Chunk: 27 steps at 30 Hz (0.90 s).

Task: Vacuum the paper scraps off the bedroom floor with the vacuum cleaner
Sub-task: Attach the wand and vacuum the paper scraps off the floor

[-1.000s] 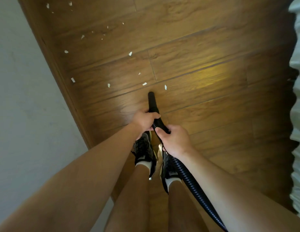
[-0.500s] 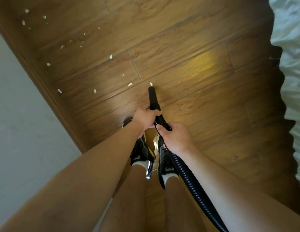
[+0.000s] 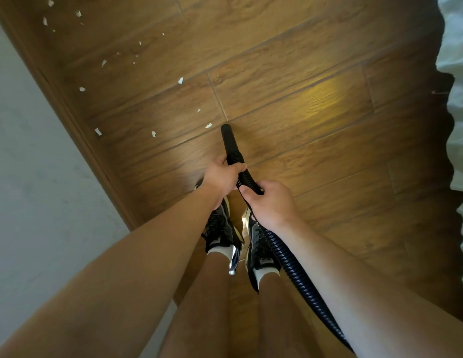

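Left hand [image 3: 222, 174] and right hand [image 3: 270, 202] are gripping the hose [image 3: 290, 262]; nozzle [image 3: 229, 140], one scrap just cleared, is nearing next scrap [image 3: 208, 125].

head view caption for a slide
Left hand and right hand grip black ribbed vacuum hose, nozzle near white paper scraps on wooden floor.

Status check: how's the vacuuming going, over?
Left hand and right hand grip the vacuum hose. Nozzle tip beside nearest paper scrap. More scraps ahead, toward the baseboard.
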{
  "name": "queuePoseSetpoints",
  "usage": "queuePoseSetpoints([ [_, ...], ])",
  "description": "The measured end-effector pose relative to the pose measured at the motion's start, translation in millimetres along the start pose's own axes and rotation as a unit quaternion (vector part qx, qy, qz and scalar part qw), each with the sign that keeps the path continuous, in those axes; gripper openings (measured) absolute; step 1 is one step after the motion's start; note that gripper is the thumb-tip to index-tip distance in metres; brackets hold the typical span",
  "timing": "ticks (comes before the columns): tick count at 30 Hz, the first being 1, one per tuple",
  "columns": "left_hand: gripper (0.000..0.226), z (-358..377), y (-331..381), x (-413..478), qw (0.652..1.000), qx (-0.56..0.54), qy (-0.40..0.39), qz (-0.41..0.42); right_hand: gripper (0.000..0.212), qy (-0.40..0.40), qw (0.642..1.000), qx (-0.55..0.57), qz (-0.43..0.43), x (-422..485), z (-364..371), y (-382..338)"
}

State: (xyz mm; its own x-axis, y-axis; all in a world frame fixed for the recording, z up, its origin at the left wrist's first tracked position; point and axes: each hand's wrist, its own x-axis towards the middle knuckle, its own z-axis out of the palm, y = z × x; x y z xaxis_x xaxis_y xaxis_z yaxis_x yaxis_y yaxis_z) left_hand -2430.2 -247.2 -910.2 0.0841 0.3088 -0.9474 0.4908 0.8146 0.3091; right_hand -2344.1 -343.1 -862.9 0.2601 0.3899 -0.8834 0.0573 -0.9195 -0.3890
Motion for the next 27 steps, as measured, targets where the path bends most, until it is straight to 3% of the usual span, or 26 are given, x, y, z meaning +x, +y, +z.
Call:
queuePoseSetpoints([
  [10, 0.032, -35.3, 0.4, 10.3, 0.998, -0.036, 0.042, -0.008, 0.028, -0.032, 0.996, -0.078, -0.033, 14.7, 17.5, -28.6],
  [24, 0.058, -53.7, 18.6, 21.9, 0.998, -0.063, 0.02, 0.013, 0.029, -0.012, 0.992, -0.109, -0.062, 28.4, 25.3, -47.4],
  [27, 0.054, -58.3, 19.2, 22.1, 0.997, -0.069, 0.026, 0.007, 0.026, -0.024, 0.991, -0.113, -0.062, 31.9, 26.3, -49.6],
])
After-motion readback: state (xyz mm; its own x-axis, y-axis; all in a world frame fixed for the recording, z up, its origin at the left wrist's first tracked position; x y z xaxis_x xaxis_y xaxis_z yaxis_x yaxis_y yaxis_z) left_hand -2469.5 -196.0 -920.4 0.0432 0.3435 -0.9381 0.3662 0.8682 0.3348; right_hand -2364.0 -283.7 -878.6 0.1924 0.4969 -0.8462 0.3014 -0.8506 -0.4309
